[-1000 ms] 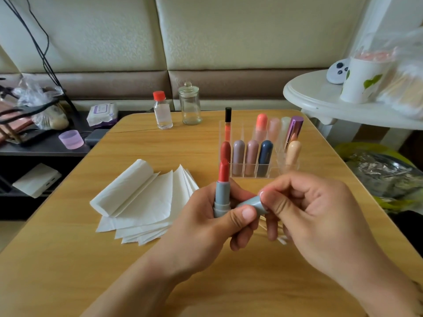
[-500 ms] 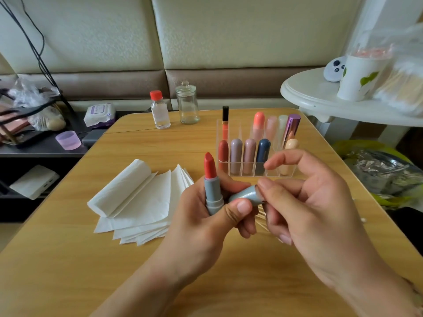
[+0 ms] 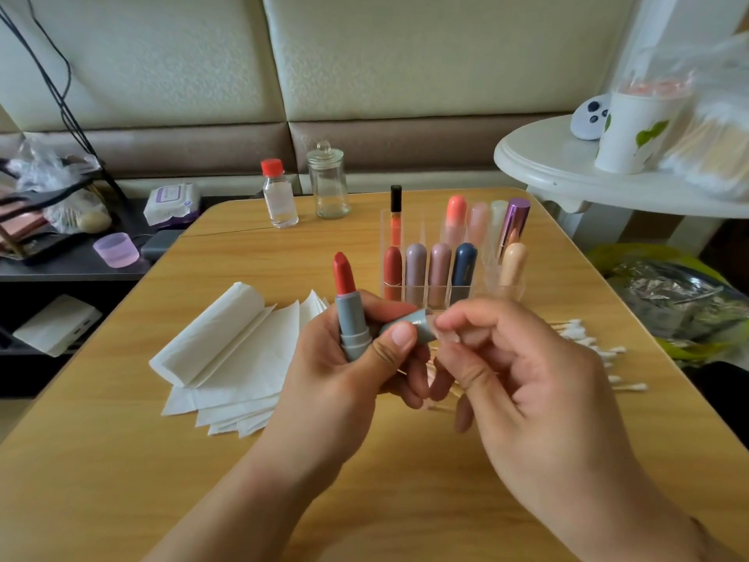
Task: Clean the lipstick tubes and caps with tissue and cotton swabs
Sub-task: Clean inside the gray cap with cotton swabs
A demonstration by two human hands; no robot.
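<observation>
The left hand (image 3: 344,367) grips an uncapped grey lipstick (image 3: 352,314) and its cap (image 3: 409,327); no writing readable. Beside the cap, the right hand (image 3: 527,391) is curled, blurred; whether it holds anything, I cannot tell.

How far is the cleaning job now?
Done: the grey lipstick is uncapped. In hand: left hand holds it and its cap; right hand holds nothing visible. Left: tissues and cotton swabs lie untouched; organizer lipsticks remain capped.

Grey lipstick tube (image 3: 353,324) upright — red bullet exposed, grey cap (image 3: 409,327) beside
</observation>
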